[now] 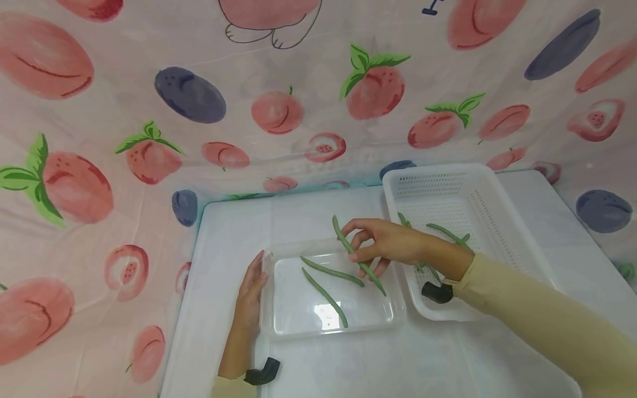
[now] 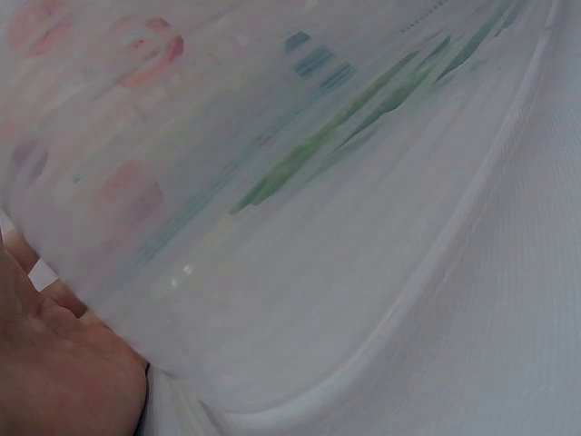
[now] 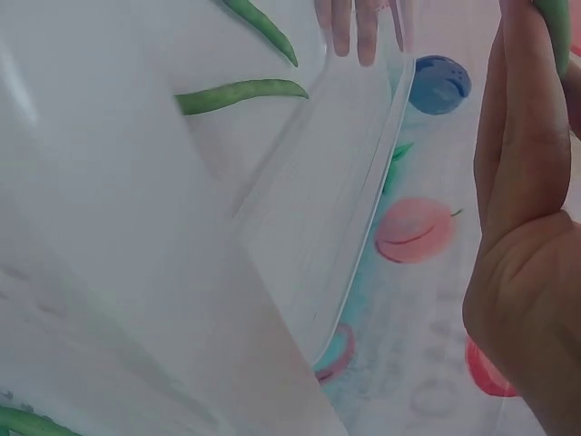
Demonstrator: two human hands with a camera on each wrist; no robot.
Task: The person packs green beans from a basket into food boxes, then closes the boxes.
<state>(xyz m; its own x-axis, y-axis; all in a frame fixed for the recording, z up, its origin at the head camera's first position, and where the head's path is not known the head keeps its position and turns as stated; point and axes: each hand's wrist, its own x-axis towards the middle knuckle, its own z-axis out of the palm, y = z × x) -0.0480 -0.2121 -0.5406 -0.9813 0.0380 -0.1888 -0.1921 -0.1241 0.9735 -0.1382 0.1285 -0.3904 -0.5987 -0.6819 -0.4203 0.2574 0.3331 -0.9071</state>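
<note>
In the head view my right hand (image 1: 380, 243) pinches a long green bean (image 1: 370, 272) between thumb and fingers, above the right side of a clear plastic container (image 1: 333, 333). Two more green beans (image 1: 325, 297) lie inside that container. My left hand (image 1: 251, 293) holds the container's left side by its rim. The left wrist view has part of the left hand (image 2: 68, 363) against the see-through wall. At the right edge of the right wrist view, the right hand (image 3: 526, 209) shows with only a bit of the held bean (image 3: 556, 32).
A white perforated basket (image 1: 517, 237) stands right of the container, with several green beans (image 1: 445, 231) in it, partly hidden by my right forearm. Both stand on a white table (image 1: 229, 232). Fruit-printed cloth (image 1: 298, 66) hangs behind and at the sides.
</note>
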